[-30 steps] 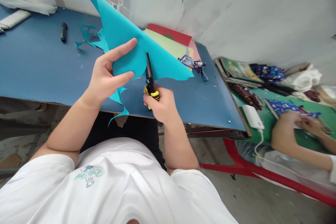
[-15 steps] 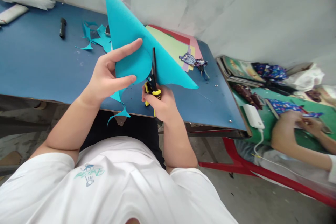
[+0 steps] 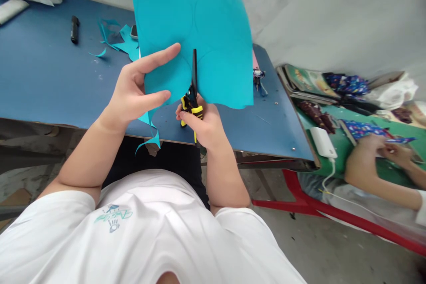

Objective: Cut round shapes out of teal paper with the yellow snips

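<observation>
A large sheet of turquoise paper [image 3: 222,22] with faint round outlines stands up in front of me. My left hand [image 3: 133,82] holds its lower left part, thumb and forefinger lying over the near face, the other fingers hidden behind. In my right hand [image 3: 203,124] are black-and-yellow scissors [image 3: 192,102], their blades pointing up at the paper's lower edge, at a cut beside a curved outline. The blades look nearly closed. A thin curled paper strip [image 3: 149,140] dangles below my left hand, over the table edge.
On the blue table [image 3: 49,80] lie a black marker [image 3: 75,29] and turquoise scraps [image 3: 124,41]. Keys with a charm [image 3: 258,79] sit right of the paper. At a green table, another person's arms [image 3: 369,164] work near a white power bank [image 3: 322,143]; a red chair [image 3: 296,191] stands below.
The paper's upper part, folded over before, has opened out upward, showing more outlines and covering the coloured sheets behind. The scissor blades have closed somewhat; both hands stay nearly in place.
</observation>
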Available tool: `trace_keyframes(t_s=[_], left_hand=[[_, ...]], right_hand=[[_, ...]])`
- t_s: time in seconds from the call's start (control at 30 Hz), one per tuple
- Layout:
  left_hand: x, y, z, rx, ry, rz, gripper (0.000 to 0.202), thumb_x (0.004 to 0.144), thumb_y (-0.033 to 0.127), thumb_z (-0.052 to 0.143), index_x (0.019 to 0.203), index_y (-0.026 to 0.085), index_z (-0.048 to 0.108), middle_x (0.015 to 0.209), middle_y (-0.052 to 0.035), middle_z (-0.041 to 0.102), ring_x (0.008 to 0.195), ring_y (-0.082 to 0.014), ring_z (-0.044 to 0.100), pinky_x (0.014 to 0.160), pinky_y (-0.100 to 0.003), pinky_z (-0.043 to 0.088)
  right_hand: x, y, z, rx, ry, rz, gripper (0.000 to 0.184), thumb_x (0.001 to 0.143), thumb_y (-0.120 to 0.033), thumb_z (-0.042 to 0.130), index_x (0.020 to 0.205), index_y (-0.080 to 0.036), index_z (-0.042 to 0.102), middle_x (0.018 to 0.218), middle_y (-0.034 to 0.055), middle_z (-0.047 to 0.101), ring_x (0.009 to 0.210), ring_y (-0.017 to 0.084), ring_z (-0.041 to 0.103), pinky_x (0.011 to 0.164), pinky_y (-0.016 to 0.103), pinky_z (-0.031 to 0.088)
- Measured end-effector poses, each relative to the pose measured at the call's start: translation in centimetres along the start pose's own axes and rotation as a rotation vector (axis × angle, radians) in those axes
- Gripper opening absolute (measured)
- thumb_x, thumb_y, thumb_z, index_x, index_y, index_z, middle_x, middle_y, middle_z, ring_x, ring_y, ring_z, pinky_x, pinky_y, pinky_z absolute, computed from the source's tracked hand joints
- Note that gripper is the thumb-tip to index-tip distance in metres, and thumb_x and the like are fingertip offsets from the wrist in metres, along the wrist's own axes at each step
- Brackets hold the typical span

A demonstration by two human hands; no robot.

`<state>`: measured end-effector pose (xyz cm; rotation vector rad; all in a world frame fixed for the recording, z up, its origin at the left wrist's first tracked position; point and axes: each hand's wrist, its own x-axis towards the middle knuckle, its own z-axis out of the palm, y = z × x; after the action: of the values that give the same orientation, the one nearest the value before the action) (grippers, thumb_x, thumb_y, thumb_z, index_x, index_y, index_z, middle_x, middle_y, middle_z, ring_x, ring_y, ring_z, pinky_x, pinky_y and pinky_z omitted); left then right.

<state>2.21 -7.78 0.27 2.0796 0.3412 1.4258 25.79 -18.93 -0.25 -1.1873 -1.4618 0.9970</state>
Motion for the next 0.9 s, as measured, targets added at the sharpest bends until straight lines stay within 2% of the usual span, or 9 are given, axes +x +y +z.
trace_keyframes(t_s=[0.13,0.27,0.47,0.63,0.73,0.9], left_hand=[[-0.1,-0.8,-0.1,-0.004,0.005,0.017,0.089,0.088,0.064,0.098,0.171,0.047,0.072,0.178,0.007,0.07,0.174,-0.0452,0.06,0.149,-0.06,0.055],[0.1,-2.1,-0.1,-0.005,0.025,0.045,0.105,0.079,0.075,0.101,0.174,0.041,0.07,0.178,0.0026,0.07,0.174,-0.0522,0.057,0.147,-0.074,0.053],[0.7,-2.7,-0.2,-0.039,0.028,-0.04,0.095,0.078,0.062,0.106,0.166,0.046,0.075,0.177,0.004,0.071,0.178,-0.0483,0.054,0.151,-0.065,0.051],[0.8,-2.0,-0.1,-0.011,0.013,-0.011,0.096,0.079,0.064,0.103,0.169,0.046,0.073,0.177,0.0063,0.07,0.177,-0.0479,0.055,0.15,-0.066,0.052],[0.4,-1.6,0.0,0.007,0.022,0.009,0.094,0.083,0.061,0.101,0.171,0.047,0.071,0.179,0.0071,0.069,0.178,-0.0456,0.055,0.151,-0.063,0.052],[0.0,-1.8,0.0,0.005,0.05,-0.015,0.096,0.077,0.065,0.105,0.164,0.034,0.078,0.171,-0.0025,0.076,0.169,-0.0535,0.063,0.145,-0.075,0.056]], right_hand=[[0.0,-0.1,0.0,0.019,0.014,0.045,0.033,0.086,-0.051,0.085,0.105,-0.025,0.079,0.097,0.005,0.081,0.095,0.027,0.078,0.088,0.042,0.064],[0.0,-0.4,-0.3,0.101,-0.017,0.091,0.038,0.082,-0.053,0.091,0.105,-0.025,0.082,0.107,0.0075,0.085,0.102,0.03,0.081,0.092,0.044,0.068],[-0.4,-1.3,-1.2,0.119,-0.062,0.096,0.045,0.082,-0.059,0.098,0.11,-0.025,0.088,0.116,0.0081,0.089,0.115,0.033,0.083,0.102,0.047,0.069],[-0.7,-1.8,-1.9,0.008,-0.093,0.15,0.046,0.095,-0.069,0.092,0.098,-0.024,0.084,0.098,0.0062,0.081,0.109,0.031,0.079,0.094,0.042,0.065],[-0.7,-1.7,-2.1,-0.006,-0.122,0.148,0.052,0.097,-0.076,0.09,0.098,-0.024,0.082,0.095,0.0059,0.078,0.105,0.03,0.077,0.09,0.04,0.063],[-0.5,-1.3,-1.6,-0.001,-0.086,0.135,0.053,0.096,-0.076,0.089,0.09,-0.024,0.076,0.092,0.0061,0.076,0.104,0.03,0.076,0.09,0.04,0.062]])
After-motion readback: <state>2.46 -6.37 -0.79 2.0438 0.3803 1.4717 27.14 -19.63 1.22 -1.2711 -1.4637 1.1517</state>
